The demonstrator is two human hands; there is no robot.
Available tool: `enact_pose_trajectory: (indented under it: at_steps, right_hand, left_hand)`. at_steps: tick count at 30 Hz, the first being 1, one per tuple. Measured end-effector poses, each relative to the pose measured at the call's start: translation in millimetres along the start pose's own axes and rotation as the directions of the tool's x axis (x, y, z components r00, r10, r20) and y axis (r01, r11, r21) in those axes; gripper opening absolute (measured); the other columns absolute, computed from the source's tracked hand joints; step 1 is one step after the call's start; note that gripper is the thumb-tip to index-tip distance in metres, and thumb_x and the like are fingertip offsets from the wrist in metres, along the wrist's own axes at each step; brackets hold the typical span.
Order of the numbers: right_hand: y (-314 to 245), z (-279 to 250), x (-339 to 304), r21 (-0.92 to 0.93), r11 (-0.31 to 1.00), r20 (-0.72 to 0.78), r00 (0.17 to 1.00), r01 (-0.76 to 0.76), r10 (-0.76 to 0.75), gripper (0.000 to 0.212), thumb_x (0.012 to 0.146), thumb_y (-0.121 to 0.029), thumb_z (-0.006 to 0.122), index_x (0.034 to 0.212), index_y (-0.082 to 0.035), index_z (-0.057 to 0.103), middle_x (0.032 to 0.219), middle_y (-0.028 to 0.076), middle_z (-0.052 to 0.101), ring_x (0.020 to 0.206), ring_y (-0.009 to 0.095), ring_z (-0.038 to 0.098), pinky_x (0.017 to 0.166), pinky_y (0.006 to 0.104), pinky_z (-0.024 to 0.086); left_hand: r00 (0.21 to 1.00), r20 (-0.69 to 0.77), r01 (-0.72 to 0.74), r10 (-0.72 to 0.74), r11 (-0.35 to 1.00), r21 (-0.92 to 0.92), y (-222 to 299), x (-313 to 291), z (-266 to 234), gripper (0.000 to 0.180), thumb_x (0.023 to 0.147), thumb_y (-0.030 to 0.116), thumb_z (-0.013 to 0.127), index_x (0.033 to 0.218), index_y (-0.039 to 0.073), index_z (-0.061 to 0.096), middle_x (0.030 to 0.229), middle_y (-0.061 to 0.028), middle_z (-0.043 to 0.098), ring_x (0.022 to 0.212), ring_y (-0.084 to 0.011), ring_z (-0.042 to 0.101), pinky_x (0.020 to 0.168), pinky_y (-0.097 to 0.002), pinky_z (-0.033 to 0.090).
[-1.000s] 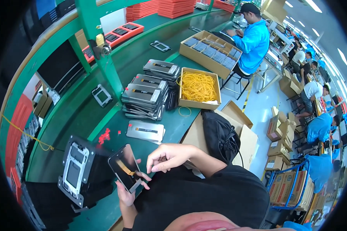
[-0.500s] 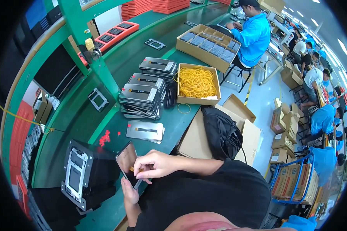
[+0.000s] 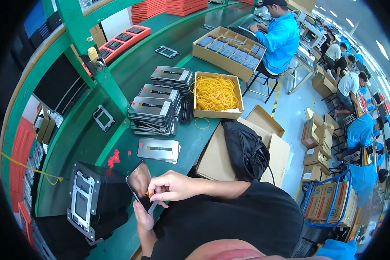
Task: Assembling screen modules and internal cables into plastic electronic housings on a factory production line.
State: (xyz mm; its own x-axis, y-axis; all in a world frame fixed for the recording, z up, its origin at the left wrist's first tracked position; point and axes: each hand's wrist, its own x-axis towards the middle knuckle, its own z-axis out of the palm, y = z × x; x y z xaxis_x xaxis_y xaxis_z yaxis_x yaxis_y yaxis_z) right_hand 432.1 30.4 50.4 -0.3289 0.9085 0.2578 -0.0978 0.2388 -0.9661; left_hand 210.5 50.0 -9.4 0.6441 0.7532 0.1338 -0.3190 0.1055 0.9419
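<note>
My L hand (image 3: 144, 217) is wrapped round the lower part of a slim glossy panel (image 3: 138, 178), thumb along one side, holding it tilted just in front of me. My R hand (image 3: 171, 185) is curled nearly closed over the panel's face, fingertips down by the orange flex strip (image 3: 147, 194); can't tell if they've actually pinched it (my own knuckles block the view). Step in hand, I'd judge: seeing to that strip, w/ L as support. Next move prob. calls for a light, precise touch there & a steady L grip, b/c thin flex looks easy to crease.

Materials, working outward: panel's dark, flat, mirror-smooth. To its left, a matte black block (image 3: 110, 190) w/ a pale, windowed, metal-looking frame (image 3: 82, 194) on its face. Small irregular red scraps (image 3: 114, 159) lie on the smooth green bench (image 3: 190, 156). Near them, a short pile of silvery plates (image 3: 158, 144), flat, rounded corners, dark strip on top. Off right, a soft, creased black bag (image 3: 245, 149) on cardboard. Past the pile, taller stacks (image 3: 149, 113) of similar plates, edges uneven; beside those, a cardboard box (image 3: 216, 114) heaped w/ yellow rubber bands (image 3: 216, 93), all thin tangled loops. Farther: a divided carton (image 3: 221, 62) of thin bluish pieces in rows, then a seated co-worker (image 3: 281, 41), blue jacket.
</note>
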Motion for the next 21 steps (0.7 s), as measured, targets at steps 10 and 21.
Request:
enact_pose_trajectory:
  at_steps: [10, 21]
  right_hand:
    - [1.8, -6.5, 2.4, -0.108, 0.994, -0.049, 0.999, -0.028, 0.022, 0.016, 0.099, -0.016, 0.071, 0.096, -0.002, 0.063, 0.067, 0.004, 0.068, 0.057, 0.010, 0.063, 0.053, 0.0258, 0.044]
    - [-6.0, 2.7, 4.9, -0.226, 0.974, 0.125, 0.992, 0.024, 0.005, 0.016, 0.096, -0.018, 0.072, 0.092, -0.007, 0.061, 0.063, 0.004, 0.066, 0.056, 0.019, 0.063, 0.054, 0.0337, 0.044]
  left_hand:
    - [0.994, -0.110, 0.021, -0.014, 0.998, 0.063, -3.2, 0.5, 5.6, 0.075, 0.108, 0.061, 0.034, 0.131, -0.008, 0.051, 0.123, -0.0187, 0.062, 0.094, -0.0257, 0.068, 0.077, -0.0379, 0.057]
    - [0.988, -0.147, -0.008, 0.039, 0.979, 0.204, -5.1, -18.7, -6.4, 0.077, 0.110, 0.058, 0.020, 0.153, -0.005, 0.033, 0.151, -0.0229, 0.047, 0.128, -0.0354, 0.057, 0.084, -0.0436, 0.060]
